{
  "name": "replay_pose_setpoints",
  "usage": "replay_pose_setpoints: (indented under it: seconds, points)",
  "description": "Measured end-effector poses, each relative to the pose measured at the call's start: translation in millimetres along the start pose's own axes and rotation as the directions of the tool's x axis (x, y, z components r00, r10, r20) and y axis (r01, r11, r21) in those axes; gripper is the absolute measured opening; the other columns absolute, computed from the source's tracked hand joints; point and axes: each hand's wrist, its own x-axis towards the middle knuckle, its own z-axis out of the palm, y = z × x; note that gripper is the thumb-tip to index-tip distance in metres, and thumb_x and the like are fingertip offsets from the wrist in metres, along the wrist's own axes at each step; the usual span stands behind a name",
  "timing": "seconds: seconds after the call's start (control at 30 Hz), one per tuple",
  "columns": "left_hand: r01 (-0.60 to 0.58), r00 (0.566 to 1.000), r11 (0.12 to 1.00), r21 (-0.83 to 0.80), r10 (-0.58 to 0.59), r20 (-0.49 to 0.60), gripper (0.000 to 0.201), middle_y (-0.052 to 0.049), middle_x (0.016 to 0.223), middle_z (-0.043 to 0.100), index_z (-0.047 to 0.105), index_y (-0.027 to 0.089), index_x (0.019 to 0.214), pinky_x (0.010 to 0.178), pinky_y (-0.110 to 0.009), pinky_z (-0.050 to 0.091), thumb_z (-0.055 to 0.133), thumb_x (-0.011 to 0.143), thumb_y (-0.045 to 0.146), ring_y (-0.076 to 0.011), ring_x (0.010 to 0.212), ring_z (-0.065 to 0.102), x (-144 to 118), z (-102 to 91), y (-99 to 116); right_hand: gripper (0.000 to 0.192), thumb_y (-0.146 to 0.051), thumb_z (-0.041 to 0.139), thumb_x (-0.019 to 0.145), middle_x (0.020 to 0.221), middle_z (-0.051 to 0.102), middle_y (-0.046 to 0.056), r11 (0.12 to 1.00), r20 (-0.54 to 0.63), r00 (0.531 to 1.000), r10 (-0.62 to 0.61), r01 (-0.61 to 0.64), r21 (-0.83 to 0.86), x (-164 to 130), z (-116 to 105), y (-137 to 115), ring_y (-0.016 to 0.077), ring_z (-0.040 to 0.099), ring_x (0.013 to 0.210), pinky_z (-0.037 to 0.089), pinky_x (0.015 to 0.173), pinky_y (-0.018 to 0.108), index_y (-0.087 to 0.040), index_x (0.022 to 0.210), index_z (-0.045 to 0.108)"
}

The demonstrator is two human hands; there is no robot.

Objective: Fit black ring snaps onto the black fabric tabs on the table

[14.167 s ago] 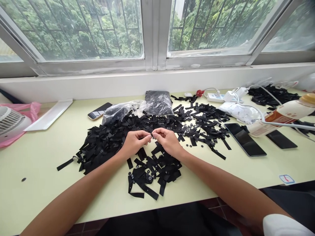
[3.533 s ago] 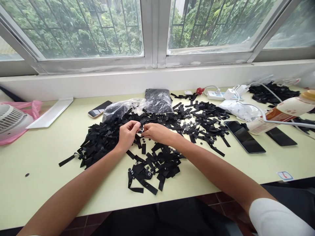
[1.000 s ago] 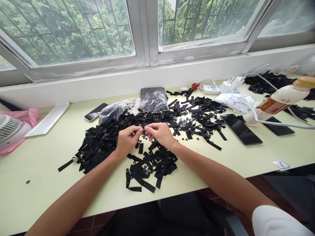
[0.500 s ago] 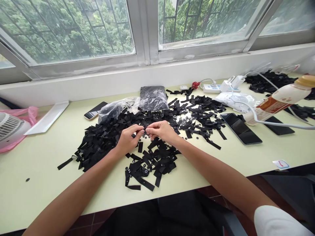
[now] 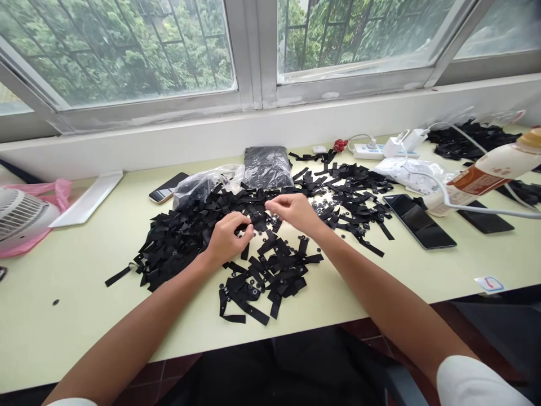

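1. Worktop [image 5: 93, 332]: pale yellow-green; my forearms reach across it from the near edge toward the middle.
2. Main pile of black strips [image 5: 177, 242]: heaped left of centre, spreading through the middle and thinning out toward the right, short of the far edge.
3. Near cluster of black strips [image 5: 289, 273]: smaller, lying between my hands and the near edge, small discs [image 5: 253, 291] scattered among it.
4. White grilled appliance [image 5: 23, 214]: at the left edge, pink plastic [image 5: 62, 193] around it.
5. Bottle [image 5: 502, 164]: yellow-capped, by the right edge; a white cable crosses in front.
6. Packet [image 5: 268, 167]: clear wrap, black contents, near the middle of the far edge; a crumpled clear bag [image 5: 203, 185] lies just beside it on the left.
7. My left hand [image 5: 227, 239]: above the main pile's near margin, thumb and forefinger curled, tips nearly meeting. Cannot tell whether it holds anything.
8. My right hand [image 5: 296, 212]: apart from the left, slightly closer to the far edge; thumb and fingertips drawn together. Grip contents, if any, cannot be made out.
9. Dark phone [image 5: 420, 221]: flat, toward the right edge.
10. Lone disc [image 5: 56, 302]: toward the left edge, well apart from both groups of strips.
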Motion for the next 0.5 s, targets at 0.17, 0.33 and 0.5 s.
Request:
replay_pose_setpoints:
  seconds: [0.17, 0.33, 0.5]
  points:
    - [0.13, 0.991, 0.978, 0.163, -0.124, -0.048, 0.019, 0.0, 0.069, 0.057, 0.054, 0.017, 0.068, 0.078, -0.027, 0.039, 0.053, 0.085, 0.025, -0.0101, 0.07, 0.049, 3, -2.3, -7, 0.033, -0.045, 0.064, 0.093, 0.076, 0.069, 0.005, 0.944, -0.031, 0.999, 0.008, -0.018, -0.328, 3, -26, 7, 0.0121, 0.053, 0.058, 0.038, 0.052, 0.024, -0.016, 0.084, 0.076]
    - [0.135, 0.99, 0.944, 0.301, -0.118, -0.075, 0.013, -0.001, 0.072, 0.055, 0.051, 0.017, 0.071, 0.078, -0.029, 0.034, 0.055, 0.083, 0.02, -0.0122, 0.075, 0.047, 4, -2.5, -13, 0.021, -0.038, 0.071, 0.09, 0.088, 0.069, 0.003, 0.806, 0.195, 0.98, -0.027, 0.137, -0.575, 1, -19, 11, 0.0141, 0.059, 0.075, 0.041, 0.061, 0.023, -0.02, 0.098, 0.078]
    - [0.0, 1.0, 0.946, 0.323, 0.001, -0.001, 0.018, -0.005, 0.102, 0.063, 0.062, 0.02, 0.103, 0.093, -0.032, 0.039, 0.052, 0.089, 0.021, -0.0171, 0.102, 0.054, 2, -3.2, -7, 0.017, -0.029, 0.07, 0.093, 0.096, 0.069, 0.004, 0.799, 0.249, 0.966, -0.07, 0.203, -0.566, 1, -10, 17, 0.0158, 0.062, 0.087, 0.046, 0.073, 0.025, -0.02, 0.106, 0.076]
